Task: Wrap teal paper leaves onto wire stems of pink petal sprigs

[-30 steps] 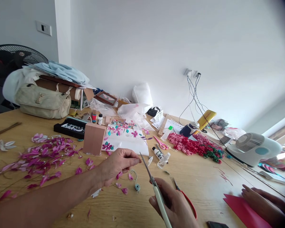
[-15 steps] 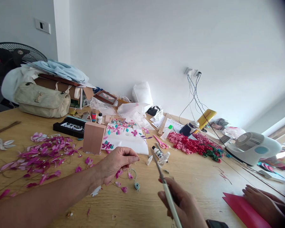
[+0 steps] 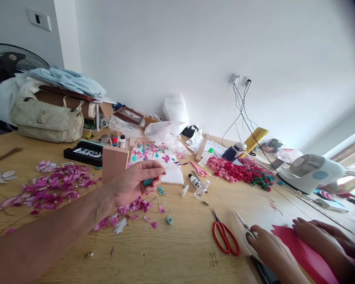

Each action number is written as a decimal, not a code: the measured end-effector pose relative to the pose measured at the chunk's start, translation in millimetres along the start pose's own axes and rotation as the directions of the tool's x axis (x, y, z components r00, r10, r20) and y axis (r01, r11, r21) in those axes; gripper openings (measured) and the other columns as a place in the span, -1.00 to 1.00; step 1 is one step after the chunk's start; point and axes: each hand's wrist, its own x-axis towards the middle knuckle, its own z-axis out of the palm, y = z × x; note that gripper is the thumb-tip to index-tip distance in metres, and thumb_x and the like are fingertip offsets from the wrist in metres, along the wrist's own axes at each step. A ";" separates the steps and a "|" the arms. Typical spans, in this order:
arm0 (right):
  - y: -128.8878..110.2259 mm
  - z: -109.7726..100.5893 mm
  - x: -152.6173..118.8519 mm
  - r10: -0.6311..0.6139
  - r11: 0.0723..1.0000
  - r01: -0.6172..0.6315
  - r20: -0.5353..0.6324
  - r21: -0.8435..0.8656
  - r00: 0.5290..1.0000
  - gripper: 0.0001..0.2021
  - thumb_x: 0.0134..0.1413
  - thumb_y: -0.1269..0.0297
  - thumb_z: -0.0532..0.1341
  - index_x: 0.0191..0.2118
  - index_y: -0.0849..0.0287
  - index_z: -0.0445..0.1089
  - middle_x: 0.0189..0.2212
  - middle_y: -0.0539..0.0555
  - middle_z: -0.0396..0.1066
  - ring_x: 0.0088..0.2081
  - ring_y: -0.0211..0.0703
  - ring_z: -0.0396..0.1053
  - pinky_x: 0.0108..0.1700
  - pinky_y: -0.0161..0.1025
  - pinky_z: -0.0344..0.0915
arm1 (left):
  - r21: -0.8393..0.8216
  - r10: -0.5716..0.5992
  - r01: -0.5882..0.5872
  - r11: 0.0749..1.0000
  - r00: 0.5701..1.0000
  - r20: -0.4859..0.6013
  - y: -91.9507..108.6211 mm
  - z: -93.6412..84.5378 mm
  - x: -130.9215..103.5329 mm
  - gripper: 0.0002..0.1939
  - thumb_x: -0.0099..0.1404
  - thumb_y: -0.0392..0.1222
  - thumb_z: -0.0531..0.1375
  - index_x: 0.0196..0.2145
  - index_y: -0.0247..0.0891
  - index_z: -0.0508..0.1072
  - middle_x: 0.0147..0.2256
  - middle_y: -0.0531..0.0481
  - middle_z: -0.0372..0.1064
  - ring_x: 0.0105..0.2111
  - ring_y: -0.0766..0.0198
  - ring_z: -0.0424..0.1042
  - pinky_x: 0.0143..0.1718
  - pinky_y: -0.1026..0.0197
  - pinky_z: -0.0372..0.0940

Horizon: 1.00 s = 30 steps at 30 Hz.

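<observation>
My left hand (image 3: 142,179) is raised over the table with thumb and forefinger pinched together. A thin strand (image 3: 165,170) shows faintly at its fingertips. A teal piece (image 3: 148,182) appears by the curled fingers; whether it is held or lies behind them I cannot tell. My right hand (image 3: 268,248) is low at the right, its fingers on the pale handles of a pair of scissors (image 3: 246,228) near the tabletop. Left of it lie red-handled scissors (image 3: 225,236). A dark phone (image 3: 263,270) is partly under the right hand. Pink petals (image 3: 136,207) lie below my left hand.
Another person's hands (image 3: 319,236) rest on red paper (image 3: 301,248) at the right. A wooden block (image 3: 114,161) stands behind my left wrist. Small bottles (image 3: 195,181), a bead-like red heap (image 3: 239,171), a small teal coil (image 3: 169,221) and a white fan (image 3: 312,173) are on the table.
My right hand has carried the pale-handled scissors right and down, beside the phone. The red-handled scissors have come into sight. My left hand has risen and moved slightly left, still pinched.
</observation>
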 end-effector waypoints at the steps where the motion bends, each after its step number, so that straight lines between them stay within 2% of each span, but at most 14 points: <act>1: 0.0 2.0 2.2 -0.007 1.000 0.007 0.021 -0.012 1.000 -0.71 -0.01 0.24 -0.07 -0.30 0.19 0.36 -0.30 0.34 0.45 -0.22 0.18 0.41 -0.39 -0.14 0.24 | -0.004 -0.001 0.002 1.000 1.000 0.009 0.4 0.8 -0.8 -0.90 0.09 -0.28 0.25 -0.49 -0.35 0.39 -0.61 0.07 0.18 -0.62 0.49 0.10 -0.66 0.44 -0.08; 7: -6.8 -3.9 3.0 -0.017 0.998 0.019 0.048 -0.055 0.999 -0.78 -0.02 0.28 0.00 -0.39 0.16 0.38 -0.28 0.29 0.46 -0.22 0.21 0.40 -0.35 -0.06 0.23 | -0.036 -0.028 0.028 0.999 1.000 0.006 0.7 4.8 -2.7 -0.89 0.12 -0.31 0.23 -0.52 -0.36 0.37 -0.56 0.05 0.22 -0.57 0.48 0.16 -0.61 0.45 0.02; 9: -21.0 -15.8 -6.0 -0.048 0.997 0.048 -0.009 -0.064 0.999 -0.76 0.00 0.27 0.02 -0.30 0.13 0.41 -0.26 0.26 0.46 -0.21 0.22 0.40 -0.30 -0.02 0.22 | -0.069 -0.036 0.037 0.997 0.999 0.017 -0.6 5.3 -2.5 -0.90 0.12 -0.33 0.22 -0.51 -0.36 0.37 -0.55 0.04 0.23 -0.56 0.48 0.18 -0.57 0.43 0.06; 11: -45.7 -31.9 -21.8 -0.135 0.990 0.138 -0.105 0.018 0.985 -0.73 0.02 0.25 0.02 -0.22 0.11 0.40 -0.29 0.22 0.48 -0.25 0.16 0.41 -0.29 -0.04 0.23 | -0.097 -0.050 0.054 0.994 0.998 0.040 -2.8 4.8 -2.2 -0.89 0.14 -0.32 0.21 -0.51 -0.37 0.37 -0.53 0.03 0.23 -0.54 0.47 0.19 -0.53 0.42 0.09; 12: -61.2 -40.4 -31.8 -0.226 0.966 0.240 -0.142 0.099 0.964 -0.74 0.02 0.24 0.03 -0.23 0.12 0.41 -0.34 0.20 0.49 -0.28 0.10 0.42 -0.29 -0.09 0.24 | -0.105 -0.058 0.064 0.992 0.997 0.052 -4.1 4.2 -2.0 -0.89 0.16 -0.31 0.20 -0.50 -0.37 0.37 -0.52 0.03 0.24 -0.52 0.46 0.20 -0.51 0.41 0.10; 13: -78.1 -48.3 -42.7 -0.333 0.905 0.373 -0.202 0.206 0.921 -0.73 0.05 0.19 0.03 -0.23 0.12 0.40 -0.40 0.15 0.49 -0.33 0.03 0.42 -0.30 -0.14 0.25 | -0.109 -0.063 0.070 0.992 0.996 0.059 -5.5 3.5 -1.8 -0.89 0.17 -0.30 0.19 -0.50 -0.37 0.37 -0.51 0.02 0.24 -0.50 0.45 0.21 -0.48 0.40 0.12; 15: -112.9 -60.9 -64.2 -0.488 0.710 0.579 -0.312 0.402 0.815 -0.73 0.05 0.09 0.04 -0.31 0.09 0.41 -0.51 0.07 0.45 -0.44 -0.09 0.39 -0.37 -0.22 0.25 | -0.116 -0.058 0.063 0.991 0.997 0.047 -8.2 2.0 -1.3 -0.89 0.19 -0.30 0.17 -0.48 -0.36 0.38 -0.45 0.00 0.27 -0.44 0.43 0.25 -0.39 0.36 0.16; 16: -129.8 -65.1 -73.6 -0.520 0.591 0.632 -0.362 0.501 0.773 -0.74 0.03 0.07 0.06 -0.33 0.09 0.41 -0.56 0.03 0.41 -0.50 -0.15 0.36 -0.44 -0.27 0.24 | -0.124 -0.050 0.054 0.991 0.998 0.032 -9.5 1.3 -0.9 -0.90 0.19 -0.30 0.17 -0.47 -0.36 0.38 -0.42 0.00 0.28 -0.41 0.41 0.26 -0.33 0.34 0.18; 19: -174.5 -70.4 -91.8 -0.519 0.271 0.614 -0.424 0.741 0.742 -0.78 -0.03 0.11 0.14 -0.35 0.13 0.41 -0.65 -0.02 0.32 -0.57 -0.23 0.30 -0.55 -0.35 0.20 | -0.166 -0.014 0.013 0.986 1.000 -0.004 -13.5 0.3 0.6 -0.93 0.19 -0.31 0.18 -0.44 -0.35 0.39 -0.35 -0.01 0.30 -0.29 0.37 0.29 -0.16 0.27 0.17; 21: -198.6 -69.3 -95.8 -0.530 0.145 0.519 -0.377 0.843 0.760 -0.77 -0.06 0.12 0.15 -0.36 0.16 0.40 -0.71 -0.07 0.24 -0.65 -0.29 0.23 -0.63 -0.38 0.15 | -0.171 0.020 -0.022 0.985 1.000 -0.011 -16.6 0.8 1.6 -0.92 0.18 -0.29 0.18 -0.45 -0.34 0.39 -0.35 0.00 0.30 -0.30 0.38 0.29 -0.18 0.28 0.17; 24: -225.5 -62.9 -95.1 -0.560 0.091 0.426 -0.307 0.900 0.769 -0.79 -0.12 0.16 0.19 -0.38 0.20 0.37 -0.70 -0.10 0.22 -0.69 -0.34 0.18 -0.68 -0.41 0.09 | -0.148 0.070 -0.073 0.986 0.997 -0.022 -22.5 3.6 2.5 -0.88 0.17 -0.23 0.18 -0.47 -0.32 0.36 -0.36 0.02 0.28 -0.39 0.39 0.29 -0.33 0.32 0.18; 26: -236.1 -57.0 -93.3 -0.558 0.071 0.404 -0.299 0.912 0.774 -0.82 -0.14 0.19 0.20 -0.48 0.21 0.33 -0.70 -0.10 0.20 -0.70 -0.37 0.15 -0.69 -0.42 0.06 | -0.125 0.083 -0.085 0.989 0.996 -0.026 -26.1 5.5 2.8 -0.86 0.16 -0.19 0.19 -0.48 -0.30 0.34 -0.35 0.02 0.27 -0.44 0.39 0.28 -0.44 0.33 0.16; 28: -239.8 -51.7 -92.1 -0.558 0.043 0.365 -0.280 0.930 0.781 -0.79 -0.14 0.17 0.19 -0.59 0.21 0.26 -0.73 -0.12 0.15 -0.73 -0.40 0.10 -0.71 -0.43 0.01 | -0.072 0.099 -0.102 0.992 0.994 -0.043 -27.9 6.1 3.4 -0.83 0.15 -0.16 0.19 -0.50 -0.29 0.32 -0.36 0.04 0.26 -0.47 0.40 0.26 -0.52 0.36 0.11; 30: -236.5 -48.5 -91.8 -0.581 0.012 0.316 -0.250 0.949 0.775 -0.74 -0.12 0.15 0.18 -0.63 0.20 0.21 -0.74 -0.12 0.14 -0.74 -0.43 0.06 -0.70 -0.42 -0.01 | 0.039 0.149 -0.147 0.988 0.987 -0.056 -26.7 4.4 4.4 -0.83 0.16 -0.15 0.18 -0.49 -0.30 0.35 -0.39 0.04 0.25 -0.45 0.40 0.25 -0.49 0.36 0.11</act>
